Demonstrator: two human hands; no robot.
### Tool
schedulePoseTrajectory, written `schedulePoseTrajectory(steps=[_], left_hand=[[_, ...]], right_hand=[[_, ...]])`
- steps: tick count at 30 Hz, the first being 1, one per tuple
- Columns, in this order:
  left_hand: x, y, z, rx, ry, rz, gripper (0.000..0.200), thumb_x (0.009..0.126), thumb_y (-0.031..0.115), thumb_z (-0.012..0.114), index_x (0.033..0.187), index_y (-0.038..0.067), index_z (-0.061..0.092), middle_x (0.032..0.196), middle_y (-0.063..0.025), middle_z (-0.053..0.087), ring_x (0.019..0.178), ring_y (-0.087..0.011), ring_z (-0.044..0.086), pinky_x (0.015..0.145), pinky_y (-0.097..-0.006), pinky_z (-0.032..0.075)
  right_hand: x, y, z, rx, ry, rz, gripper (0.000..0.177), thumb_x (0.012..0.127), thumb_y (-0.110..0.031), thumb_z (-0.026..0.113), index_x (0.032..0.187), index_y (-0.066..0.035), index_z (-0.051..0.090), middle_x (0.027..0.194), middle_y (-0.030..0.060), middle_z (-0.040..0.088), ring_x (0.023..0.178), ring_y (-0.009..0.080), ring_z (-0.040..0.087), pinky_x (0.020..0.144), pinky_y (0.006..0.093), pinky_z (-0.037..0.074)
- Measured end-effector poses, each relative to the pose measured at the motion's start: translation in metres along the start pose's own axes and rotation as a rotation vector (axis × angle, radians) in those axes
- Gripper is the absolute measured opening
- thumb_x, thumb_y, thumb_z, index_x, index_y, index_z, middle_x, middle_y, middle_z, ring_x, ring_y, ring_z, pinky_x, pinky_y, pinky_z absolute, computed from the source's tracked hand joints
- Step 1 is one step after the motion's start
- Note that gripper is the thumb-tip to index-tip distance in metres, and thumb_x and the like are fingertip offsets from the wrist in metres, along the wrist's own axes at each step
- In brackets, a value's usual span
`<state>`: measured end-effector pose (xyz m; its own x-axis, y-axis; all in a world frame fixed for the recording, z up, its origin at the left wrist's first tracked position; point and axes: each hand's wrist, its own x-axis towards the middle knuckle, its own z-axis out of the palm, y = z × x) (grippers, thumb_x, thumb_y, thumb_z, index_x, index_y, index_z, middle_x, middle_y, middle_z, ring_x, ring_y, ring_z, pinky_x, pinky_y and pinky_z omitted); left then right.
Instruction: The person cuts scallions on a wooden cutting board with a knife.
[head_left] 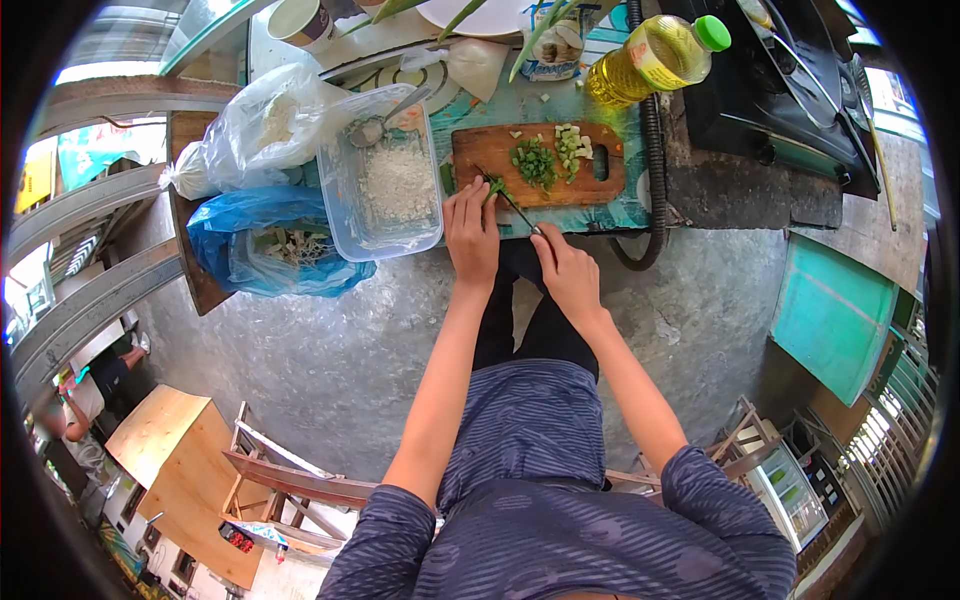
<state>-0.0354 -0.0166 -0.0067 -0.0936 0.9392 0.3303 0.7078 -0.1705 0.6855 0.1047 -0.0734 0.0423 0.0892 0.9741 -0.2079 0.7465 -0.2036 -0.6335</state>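
Note:
My left hand (pixel 471 230) rests at the lower left edge of the wooden cutting board (pixel 475 150), its fingers closed on some green leaves (pixel 494 186). In my right hand (pixel 567 268) is the handle of a knife (pixel 518 211), whose blade slants up and left to the greens by my left fingertips. Chopped dark green pieces (pixel 533 162) lie mid-board, with paler chopped pieces (pixel 572 148) beside them, near the board's handle hole. Left of the board stands a clear plastic tub (pixel 436 215) of white flour (pixel 398 182), with a spoon (pixel 385 118) in it.
A yellow oil bottle (pixel 650 62) with a green cap stands behind the board. A black stove (pixel 790 90) is at the right, a black hose (pixel 654 170) beside the board. Left are a blue bag (pixel 225 225) and a clear bag (pixel 265 125). A person (pixel 85 410) is far left.

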Motion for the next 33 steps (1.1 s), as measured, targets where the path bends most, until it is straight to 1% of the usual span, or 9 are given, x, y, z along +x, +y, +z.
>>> schedulePoseTrajectory(steps=[11,14,17,20,23,26,29,32,33], left_hand=[[0.001,0.001,-0.001,0.001,0.008,0.017,0.025,0.085,-0.001,0.072,0.109,0.002,0.068,0.116,-0.0086,0.070,0.106,-0.0285,0.061,0.091,-0.0382,0.049],[0.001,0.001,0.000,-0.002,0.012,0.005,0.025,0.084,-0.001,0.072,0.109,0.002,0.068,0.115,-0.0087,0.071,0.106,-0.0285,0.061,0.091,-0.0382,0.049],[0.001,0.001,0.000,0.007,0.016,0.009,0.025,0.084,-0.002,0.072,0.108,0.002,0.068,0.115,-0.0087,0.071,0.106,-0.0285,0.061,0.091,-0.0383,0.049],[0.001,0.001,0.001,0.002,0.024,0.008,0.024,0.084,-0.002,0.072,0.108,0.002,0.068,0.115,-0.0086,0.071,0.106,-0.0287,0.061,0.091,-0.0383,0.049],[0.001,0.002,0.001,0.000,0.026,0.005,0.024,0.084,-0.002,0.072,0.108,0.002,0.069,0.115,-0.0087,0.071,0.106,-0.0285,0.061,0.091,-0.0382,0.049],[0.001,0.001,-0.001,0.028,0.005,0.018,0.024,0.086,0.001,0.072,0.109,0.002,0.068,0.116,-0.0090,0.070,0.106,-0.0283,0.061,0.091,-0.0386,0.051],[0.001,0.001,-0.001,0.025,0.003,0.021,0.025,0.085,0.001,0.072,0.110,0.002,0.068,0.117,-0.0087,0.070,0.107,-0.0283,0.061,0.092,-0.0389,0.050],[0.001,0.002,-0.002,0.031,-0.009,0.012,0.025,0.085,0.001,0.072,0.110,0.002,0.068,0.118,-0.0081,0.070,0.107,-0.0284,0.061,0.092,-0.0392,0.050],[0.002,0.002,-0.001,0.031,-0.008,0.012,0.025,0.085,0.001,0.072,0.110,0.002,0.069,0.118,-0.0079,0.070,0.108,-0.0285,0.061,0.092,-0.0391,0.050]], right_hand=[[-0.003,0.006,0.002,-0.009,0.028,-0.018,0.025,0.102,-0.033,0.053,0.113,-0.012,0.063,0.074,0.0134,0.070,0.063,0.0341,0.067,0.051,0.0416,0.050],[-0.004,0.005,0.004,-0.022,0.093,-0.066,0.024,0.102,-0.033,0.054,0.112,-0.013,0.063,0.077,0.0116,0.071,0.062,0.0325,0.068,0.049,0.0402,0.050],[-0.001,0.005,0.006,-0.071,0.103,-0.085,0.024,0.101,-0.033,0.056,0.112,-0.013,0.064,0.079,0.0086,0.072,0.062,0.0299,0.068,0.049,0.0372,0.050],[0.000,0.009,0.010,-0.117,0.181,-0.142,0.024,0.101,-0.033,0.056,0.113,-0.014,0.065,0.079,0.0067,0.073,0.061,0.0276,0.069,0.048,0.0350,0.050],[0.004,0.011,0.004,-0.225,0.189,-0.152,0.024,0.100,-0.033,0.057,0.112,-0.015,0.066,0.079,0.0056,0.073,0.060,0.0266,0.068,0.048,0.0336,0.050],[0.007,0.020,0.007,-0.042,0.188,-0.155,0.026,0.100,-0.034,0.057,0.113,-0.014,0.067,0.077,0.0071,0.072,0.060,0.0290,0.068,0.051,0.0357,0.050],[0.008,0.019,0.001,0.202,-0.017,0.093,0.029,0.101,-0.035,0.056,0.115,-0.012,0.066,0.073,0.0091,0.069,0.061,0.0304,0.066,0.056,0.0366,0.049],[0.008,0.024,0.001,0.370,-0.027,0.212,0.032,0.101,-0.036,0.055,0.117,-0.011,0.065,0.069,0.0109,0.066,0.061,0.0305,0.065,0.059,0.0365,0.047],[0.008,0.022,-0.002,0.378,-0.035,0.188,0.032,0.101,-0.036,0.055,0.117,-0.011,0.065,0.068,0.0109,0.065,0.060,0.0301,0.065,0.059,0.0361,0.047]])
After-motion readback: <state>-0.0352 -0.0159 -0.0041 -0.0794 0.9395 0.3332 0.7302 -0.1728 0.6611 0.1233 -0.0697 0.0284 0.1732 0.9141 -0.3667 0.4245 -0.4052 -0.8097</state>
